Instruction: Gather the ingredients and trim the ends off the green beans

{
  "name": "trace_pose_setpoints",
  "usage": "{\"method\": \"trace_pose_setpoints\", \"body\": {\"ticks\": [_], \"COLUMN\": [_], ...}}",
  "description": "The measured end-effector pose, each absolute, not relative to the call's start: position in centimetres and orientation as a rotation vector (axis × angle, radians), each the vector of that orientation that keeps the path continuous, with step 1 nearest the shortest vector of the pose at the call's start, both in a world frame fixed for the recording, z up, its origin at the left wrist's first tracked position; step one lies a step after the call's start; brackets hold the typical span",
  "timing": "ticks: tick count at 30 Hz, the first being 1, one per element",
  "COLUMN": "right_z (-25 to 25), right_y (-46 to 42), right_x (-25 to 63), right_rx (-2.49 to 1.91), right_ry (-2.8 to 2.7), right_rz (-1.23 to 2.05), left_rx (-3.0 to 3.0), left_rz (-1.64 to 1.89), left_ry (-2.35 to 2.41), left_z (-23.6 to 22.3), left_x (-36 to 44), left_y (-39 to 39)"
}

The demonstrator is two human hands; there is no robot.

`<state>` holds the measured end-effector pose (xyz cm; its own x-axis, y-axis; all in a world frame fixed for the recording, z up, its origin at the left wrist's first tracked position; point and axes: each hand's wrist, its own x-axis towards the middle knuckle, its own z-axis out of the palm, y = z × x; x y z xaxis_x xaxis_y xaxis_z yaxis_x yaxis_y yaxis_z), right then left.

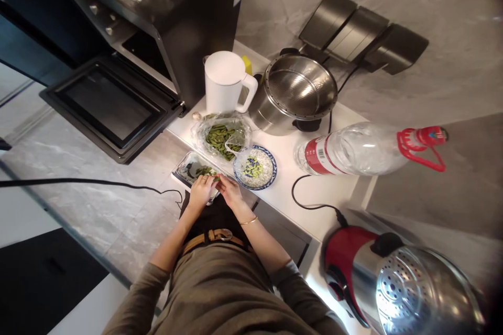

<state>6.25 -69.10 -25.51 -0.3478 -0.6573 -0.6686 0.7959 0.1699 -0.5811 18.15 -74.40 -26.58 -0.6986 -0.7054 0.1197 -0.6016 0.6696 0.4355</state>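
Note:
My left hand (202, 191) and my right hand (231, 190) meet in front of my waist, fingertips pinched on a small green bean pod (217, 179). Below them sits a light tray (184, 174) with several green pods or shells (205, 170) in it. Just beyond, an open clear plastic bag (199, 133) holds a heap of green pods (220, 140). Right of the bag, a blue-and-white patterned plate (271, 167) carries pale green shelled beans (252, 168). Part of the bag hangs over the plate's edge.
A white jug (223, 84) and a steel pot (296, 89) stand behind the bag. To the right are a large plastic bottle (353, 149) and a red-and-steel cooker (369, 261). At left, a dark oven's door (110, 107) hangs down. A black cable (98, 181) crosses leftward.

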Motion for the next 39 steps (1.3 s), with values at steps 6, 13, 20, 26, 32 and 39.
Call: {"method": "trace_pose_setpoints", "body": {"ticks": [6,13,20,26,32,39], "right_z": [-25.1,-24.4,-23.5,-23.3,-23.6,-22.6], "right_y": [-69.7,-69.6,-69.6,-70.0,-70.4,-70.4], "right_x": [7.2,7.9,7.6,8.4,8.2,8.4], "right_rx": [0.070,0.073,-0.016,-0.184,-0.106,-0.126], "right_ry": [1.215,1.162,1.150,1.274,1.246,1.234], "right_rz": [-1.554,-1.642,-1.607,-1.639,-1.643,-1.629], "left_rx": [0.957,1.024,1.027,1.081,1.102,1.121], "left_rz": [-0.536,-0.935,-1.550,-2.070,-2.071,-1.562], "left_ry": [-2.645,-2.387,-2.003,-1.464,-1.357,-1.897], "left_z": [-26.3,-25.5,-24.1,-23.8,-24.1,-23.6], "left_x": [18.2,17.8,18.1,18.0,17.1,17.3], "left_y": [-74.6,-74.2,-75.4,-74.8,-73.9,-74.1]}}
